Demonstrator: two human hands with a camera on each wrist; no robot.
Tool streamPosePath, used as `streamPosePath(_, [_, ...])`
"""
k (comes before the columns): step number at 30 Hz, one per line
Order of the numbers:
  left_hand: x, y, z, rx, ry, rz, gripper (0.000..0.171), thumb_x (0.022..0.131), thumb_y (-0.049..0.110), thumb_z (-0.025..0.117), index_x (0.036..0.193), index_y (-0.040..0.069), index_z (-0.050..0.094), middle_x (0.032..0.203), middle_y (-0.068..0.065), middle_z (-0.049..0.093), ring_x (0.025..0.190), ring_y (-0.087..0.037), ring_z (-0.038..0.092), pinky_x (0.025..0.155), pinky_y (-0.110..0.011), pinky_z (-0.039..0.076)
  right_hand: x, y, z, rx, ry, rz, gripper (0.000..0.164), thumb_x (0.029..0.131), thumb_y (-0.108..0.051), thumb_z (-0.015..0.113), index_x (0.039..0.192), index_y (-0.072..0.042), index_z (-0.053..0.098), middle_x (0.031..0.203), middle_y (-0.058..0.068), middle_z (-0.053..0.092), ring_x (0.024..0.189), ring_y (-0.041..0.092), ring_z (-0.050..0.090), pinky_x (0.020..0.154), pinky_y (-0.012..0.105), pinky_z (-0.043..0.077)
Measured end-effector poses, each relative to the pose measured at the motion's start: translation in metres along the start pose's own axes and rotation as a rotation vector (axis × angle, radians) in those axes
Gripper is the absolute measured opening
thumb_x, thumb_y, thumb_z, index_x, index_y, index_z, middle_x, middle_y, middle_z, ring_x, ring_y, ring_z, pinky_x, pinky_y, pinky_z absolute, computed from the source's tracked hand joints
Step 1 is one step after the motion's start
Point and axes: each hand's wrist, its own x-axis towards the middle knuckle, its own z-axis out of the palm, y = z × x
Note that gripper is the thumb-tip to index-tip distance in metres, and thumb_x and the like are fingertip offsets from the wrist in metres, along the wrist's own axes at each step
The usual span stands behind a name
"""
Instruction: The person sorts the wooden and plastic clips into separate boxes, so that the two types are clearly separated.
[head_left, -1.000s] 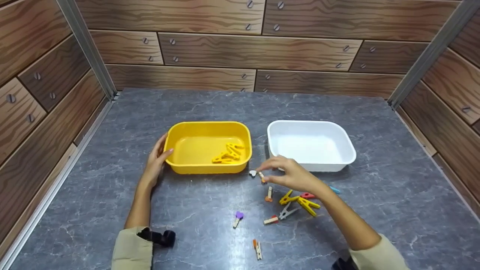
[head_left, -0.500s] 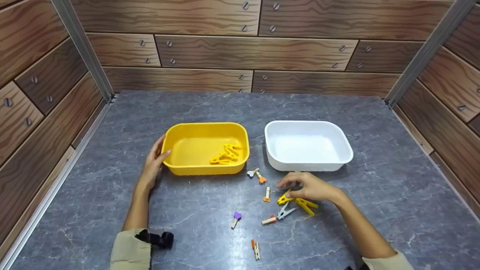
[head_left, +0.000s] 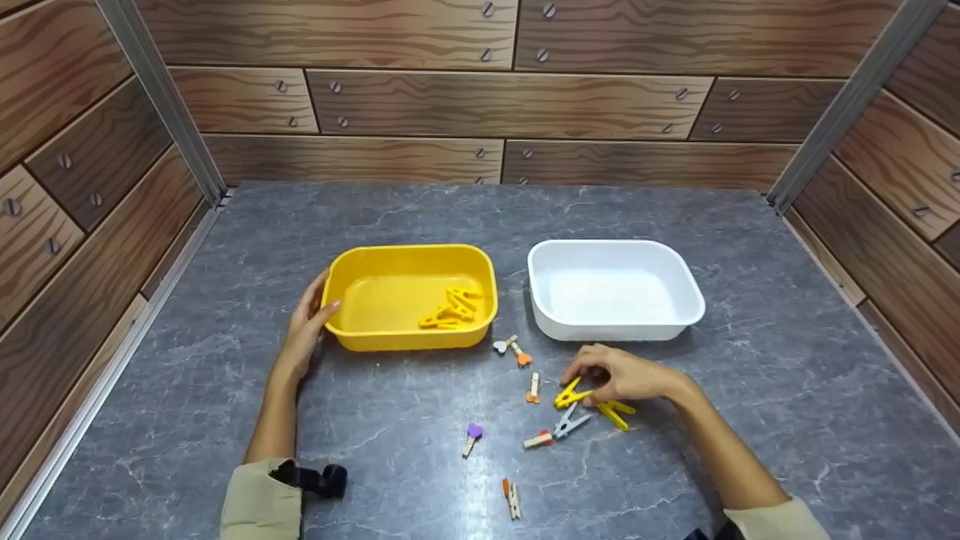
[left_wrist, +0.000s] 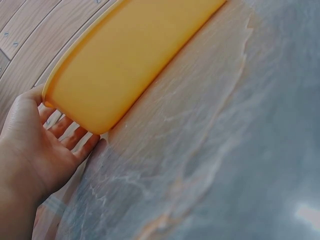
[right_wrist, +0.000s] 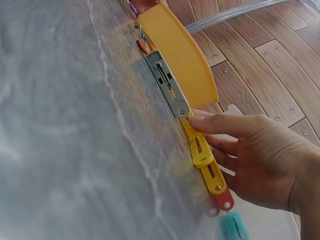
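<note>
My left hand (head_left: 304, 330) grips the left end of a yellow plastic tub (head_left: 409, 340), thumb over the rim and fingers along the outer wall, as the left wrist view also shows. Several yellow clothespins (head_left: 452, 309) lie inside the tub. On the right, my right hand (head_left: 626, 376) pinches a yellow clothespin (head_left: 568, 395) between thumb and fingers, low over the table. A second yellow clothespin (head_left: 616, 412) lies under that hand, partly covered. A grey clothespin (head_left: 570, 424) touches this group. Red and blue clothespins (right_wrist: 234, 226) show in the right wrist view, hidden by the hand from the head.
A white tub (head_left: 615, 330) stands behind my right hand. Small wooden clothespins with coloured hearts lie about: a purple one (head_left: 473, 433), an orange one (head_left: 523, 360) by a white one (head_left: 501, 347), and others nearer me, including an orange-tipped one (head_left: 511, 499).
My right hand has left the small wooden clothespins near the white tub, moved right and toward me, and its fingers have closed on a yellow clothespin. The left hand stays on the tub.
</note>
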Motion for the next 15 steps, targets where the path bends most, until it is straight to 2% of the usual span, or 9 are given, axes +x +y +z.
streamPosePath(7, [-0.002, 0.005, 0.0, -0.019, -0.003, -0.014, 0.057, 0.095, 0.008, 0.049, 0.146, 0.007, 0.023, 0.148, -0.008, 0.023, 0.131, -0.019, 0.027, 0.104, -0.035, 0.027, 0.0, 0.0, 0.001, -0.008, 0.015, 0.006, 0.029, 0.075, -0.011, 0.073, 0.103, -0.017, 0.066, 0.095, -0.002, 0.055, 0.083, 0.019, 0.048, 0.071, 0.03, 0.041])
streamPosePath(15, [-0.011, 0.022, 0.007, -0.016, -0.017, -0.013, 0.057, 0.095, 0.004, 0.047, 0.145, 0.002, 0.019, 0.149, -0.012, 0.02, 0.134, -0.022, 0.022, 0.105, -0.036, 0.024, 0.001, -0.001, 0.001, 0.012, 0.024, 0.067, 0.025, 0.077, -0.016, 0.074, 0.1, -0.021, 0.066, 0.092, 0.002, 0.055, 0.08, 0.019, 0.047, 0.069, 0.031, 0.042])
